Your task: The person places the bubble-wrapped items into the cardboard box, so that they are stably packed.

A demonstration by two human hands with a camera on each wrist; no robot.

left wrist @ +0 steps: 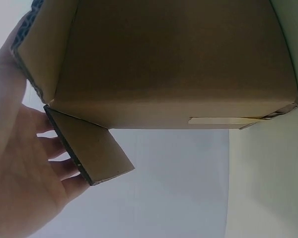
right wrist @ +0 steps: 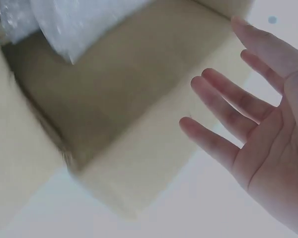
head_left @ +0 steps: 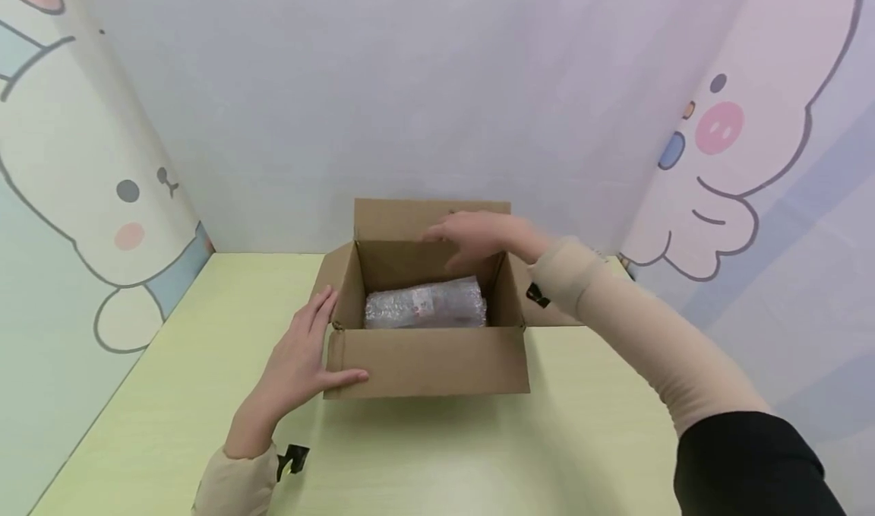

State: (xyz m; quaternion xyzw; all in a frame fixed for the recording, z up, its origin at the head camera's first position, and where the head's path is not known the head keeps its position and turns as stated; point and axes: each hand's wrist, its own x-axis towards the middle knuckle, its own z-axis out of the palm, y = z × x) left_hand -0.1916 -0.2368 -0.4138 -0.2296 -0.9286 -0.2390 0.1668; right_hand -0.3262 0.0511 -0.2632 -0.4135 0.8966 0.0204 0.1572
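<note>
An open cardboard box (head_left: 437,362) stands with its flaps folded outward. Inside lies a bubble-wrapped package (head_left: 393,309) with a small printed label, its contents hidden by the wrap. My left hand (head_left: 295,360) rests at the box's near left corner, thumb along the near flap and straight fingers against the left flap. In the left wrist view, the fingertips pass behind the small side flap (left wrist: 92,146). Over the back right of the box hovers my right hand (head_left: 478,235), blurred. The right wrist view shows its fingers (right wrist: 223,106) spread and holding nothing.
The box stands on a pale yellow-green table (head_left: 171,394), close to a plain light backdrop (head_left: 410,83). Cartoon animal prints show on the left and right panels. A small black device (head_left: 294,459) sits at my left wrist, another (head_left: 537,295) at the right.
</note>
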